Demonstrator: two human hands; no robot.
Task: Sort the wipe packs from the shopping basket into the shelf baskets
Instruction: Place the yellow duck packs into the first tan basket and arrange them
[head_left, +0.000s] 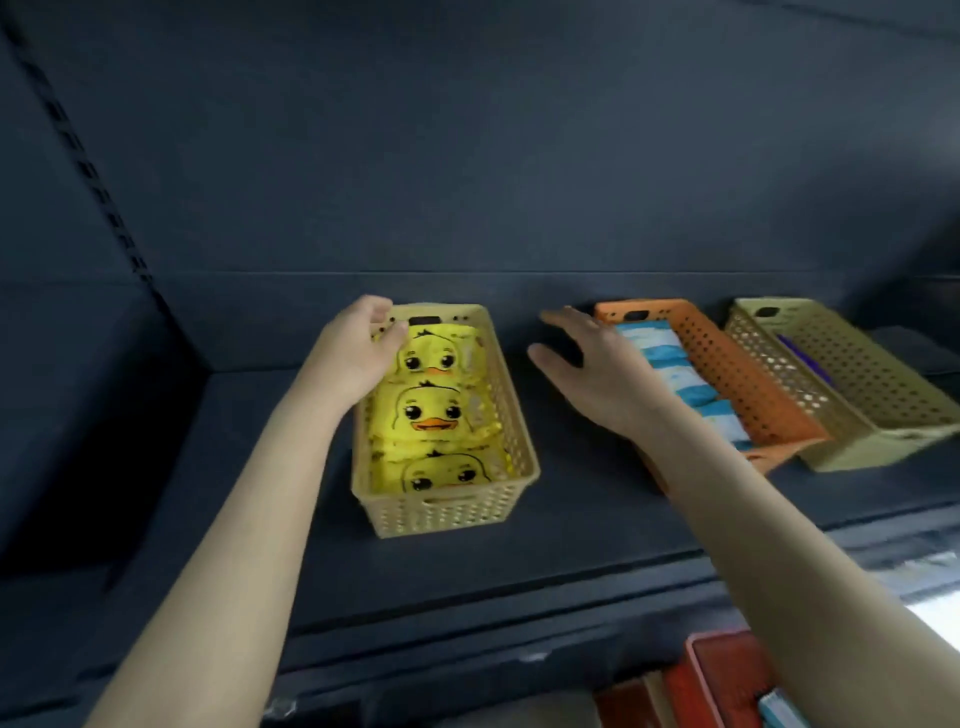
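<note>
Left hand (358, 348) gripped the far left rim of the yellow basket (511, 431), fingers curled over it; duck wipe packs (426, 410) lay inside. Right hand (597, 374) was open, fingers spread, empty, just beside the orange basket (737, 364) with blue wipe packs (675, 374).

Left hand (358, 348) fingers curled, arm outstretched, right hand (597, 374) spread flat, palm down
</note>
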